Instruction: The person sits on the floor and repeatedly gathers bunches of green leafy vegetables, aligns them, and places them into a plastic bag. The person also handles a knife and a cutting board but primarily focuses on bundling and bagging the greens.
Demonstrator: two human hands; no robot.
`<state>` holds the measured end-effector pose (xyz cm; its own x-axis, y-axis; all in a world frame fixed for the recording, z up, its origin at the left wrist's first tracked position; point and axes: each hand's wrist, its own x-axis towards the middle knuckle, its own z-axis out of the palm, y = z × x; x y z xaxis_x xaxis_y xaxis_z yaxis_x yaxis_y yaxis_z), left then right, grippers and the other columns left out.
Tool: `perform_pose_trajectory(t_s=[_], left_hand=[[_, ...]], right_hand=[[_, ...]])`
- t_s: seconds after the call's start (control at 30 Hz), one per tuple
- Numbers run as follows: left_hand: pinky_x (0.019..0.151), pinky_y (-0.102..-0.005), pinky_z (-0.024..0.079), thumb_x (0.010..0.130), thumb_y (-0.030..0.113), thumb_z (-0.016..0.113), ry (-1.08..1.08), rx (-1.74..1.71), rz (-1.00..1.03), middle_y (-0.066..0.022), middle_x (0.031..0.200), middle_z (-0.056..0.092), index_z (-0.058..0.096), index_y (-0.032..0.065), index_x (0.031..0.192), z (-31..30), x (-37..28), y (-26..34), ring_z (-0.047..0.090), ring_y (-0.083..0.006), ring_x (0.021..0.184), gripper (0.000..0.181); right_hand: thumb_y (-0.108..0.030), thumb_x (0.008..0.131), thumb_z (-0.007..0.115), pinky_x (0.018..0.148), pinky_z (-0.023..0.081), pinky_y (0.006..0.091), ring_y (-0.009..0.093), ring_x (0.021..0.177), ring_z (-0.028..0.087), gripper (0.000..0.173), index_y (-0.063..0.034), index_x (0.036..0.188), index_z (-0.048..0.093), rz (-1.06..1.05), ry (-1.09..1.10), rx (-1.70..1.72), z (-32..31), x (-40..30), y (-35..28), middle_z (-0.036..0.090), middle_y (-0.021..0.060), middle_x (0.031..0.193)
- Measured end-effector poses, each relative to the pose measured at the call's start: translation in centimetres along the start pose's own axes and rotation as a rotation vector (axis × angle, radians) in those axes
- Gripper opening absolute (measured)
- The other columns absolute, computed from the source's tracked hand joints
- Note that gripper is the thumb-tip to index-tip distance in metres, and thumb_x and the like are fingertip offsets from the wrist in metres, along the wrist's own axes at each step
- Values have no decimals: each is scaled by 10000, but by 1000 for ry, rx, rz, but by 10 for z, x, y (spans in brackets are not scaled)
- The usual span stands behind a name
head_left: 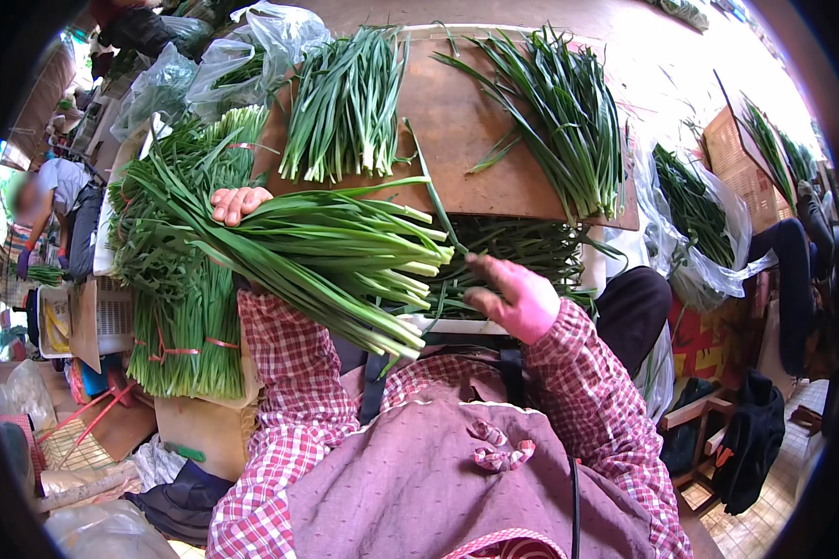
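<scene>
My left hand (241,205) grips a bunch of garlic chives (328,244) around its leafy part, with the pale cut ends pointing right. Part of that hand is hidden behind the leaves. My right hand (514,297), slightly blurred, is just right of the pale ends with its fingers apart. A single darker leaf (430,185) slants from the wooden board (454,154) down to its fingertips; whether they touch is unclear. On the board lie two loose heaps of chives, one at the left (349,105) and one at the right (566,119).
Rubber-banded chive bundles (189,356) are stacked at my left. Below the board, a white container (454,325) holds dark leaves (524,248). Plastic bags with greens stand back left (231,70) and right (703,209). A person (63,202) bends over at far left.
</scene>
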<state>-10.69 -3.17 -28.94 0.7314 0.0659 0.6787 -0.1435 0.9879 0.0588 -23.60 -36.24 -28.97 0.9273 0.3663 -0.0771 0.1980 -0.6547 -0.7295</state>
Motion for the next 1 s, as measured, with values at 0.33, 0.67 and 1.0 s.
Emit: perform_pose_trajectory(t_s=[0.33, 0.67, 1.0], left_hand=[[795, -287, 418, 777, 208, 690, -70, -159, -117, 4, 884, 585, 470, 32, 1038, -1, 6, -19, 558, -118, 760, 384], [784, -299, 445, 898, 123, 489, -69, -191, -227, -34, 874, 616, 488, 2, 1003, -4, 3, -53, 590, -147, 767, 160], [766, -279, 412, 774, 196, 671, 85, -98, -222, 0, 850, 566, 469, 9, 1020, 3, -9, -45, 536, -127, 755, 369]], right_hand=[[-180, 875, 572, 959, 395, 289, 163, 1103, 516, 476, 16, 1289, 442, -45, -183, 1120, 3, 30, -24, 539, 111, 1227], [-13, 846, 597, 794, 503, 269, 137, 890, 603, 290, 38, 1130, 562, 106, 48, 1653, 26, 38, -32, 626, 77, 1024], [-71, 873, 599, 633, 467, 206, 20, 691, 522, 260, -108, 643, 483, 212, -153, 1493, 21, 23, -35, 533, -56, 697]])
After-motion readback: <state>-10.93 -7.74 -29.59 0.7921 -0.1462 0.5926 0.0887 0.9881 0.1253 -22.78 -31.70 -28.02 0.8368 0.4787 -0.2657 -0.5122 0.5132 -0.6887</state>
